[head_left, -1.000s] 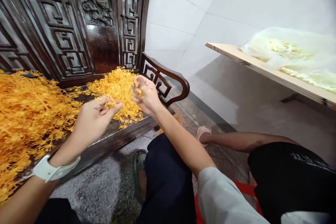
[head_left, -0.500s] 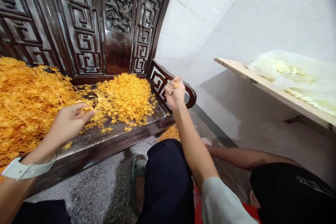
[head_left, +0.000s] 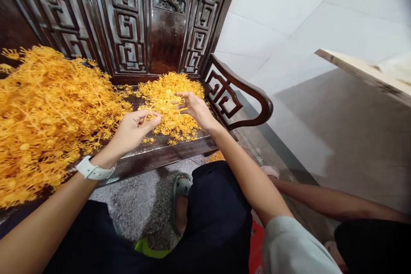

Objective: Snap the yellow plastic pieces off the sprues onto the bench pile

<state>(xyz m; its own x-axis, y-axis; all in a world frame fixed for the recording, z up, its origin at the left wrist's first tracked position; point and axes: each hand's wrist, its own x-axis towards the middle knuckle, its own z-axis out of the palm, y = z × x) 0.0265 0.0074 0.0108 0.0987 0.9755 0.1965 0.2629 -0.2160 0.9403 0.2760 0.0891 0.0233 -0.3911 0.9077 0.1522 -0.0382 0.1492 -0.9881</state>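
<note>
well, a big heap of orange sprigs still fills the left of the dark wood bench, and a small heap lies to its right. the left hand has its fingers pinched together on a thin sprig. the right hand has its fingers spread apart, just over the small heap.

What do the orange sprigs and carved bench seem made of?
The orange sprigs look like moulded plastic: even glossy colour, repeated identical branching, though I can't be certain. The carved bench back looks like dark polished hardwood, with a lacquer-like shine and crisp fretwork.
</note>
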